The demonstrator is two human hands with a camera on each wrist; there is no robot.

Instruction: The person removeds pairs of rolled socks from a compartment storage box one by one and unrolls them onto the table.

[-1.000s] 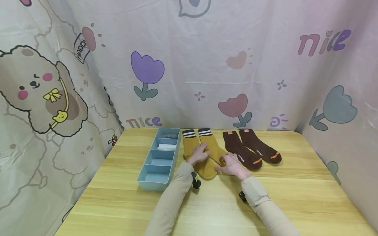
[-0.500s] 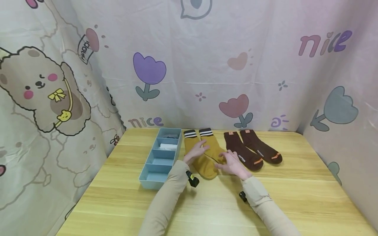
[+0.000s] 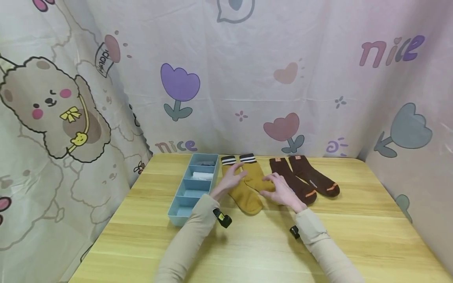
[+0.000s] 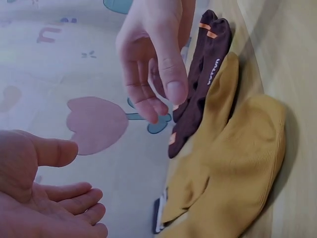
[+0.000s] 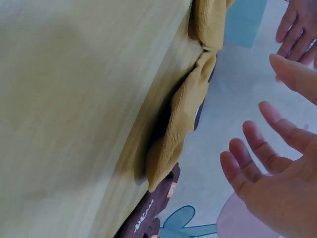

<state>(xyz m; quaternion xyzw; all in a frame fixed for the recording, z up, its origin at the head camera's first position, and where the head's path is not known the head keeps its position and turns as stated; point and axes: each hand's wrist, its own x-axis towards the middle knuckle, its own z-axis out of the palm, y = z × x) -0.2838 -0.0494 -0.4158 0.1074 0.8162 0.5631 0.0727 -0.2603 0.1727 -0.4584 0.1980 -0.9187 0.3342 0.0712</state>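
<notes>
Head view: A blue box (image 3: 177, 221) with four compartments in a row stands on the table (image 3: 247, 255), left of the frame centre. The farthest compartment holds a grey item (image 3: 205, 163); the second from the far end holds a white item (image 3: 202, 176). The sleeve of the left arm (image 3: 196, 224) overlaps the lower right corner of the box. Two mustard socks (image 3: 246, 199) lie flat just beside the box, near the centre of the frame, with striped cuffs toward the curtain (image 3: 226, 78). The left hand (image 3: 228, 181) is above the left sock of this pair, with its fingers apart. The right hand (image 3: 281, 194) is at the toe end of the right mustard sock, its fingers bent and thumb apart. Two brown socks (image 3: 315, 179) lie right of centre, partly covered by the right hand.

Left wrist view: The left hand is at lower left, palm visible, thumb apart from the fingers. The right hand is at top centre, thumb and fingers apart. The mustard socks are at lower right; the brown socks are above them.

Right wrist view: The right hand is at lower right, fingers spread, apart from the mustard socks at upper centre. Part of the box shows at the top edge
</notes>
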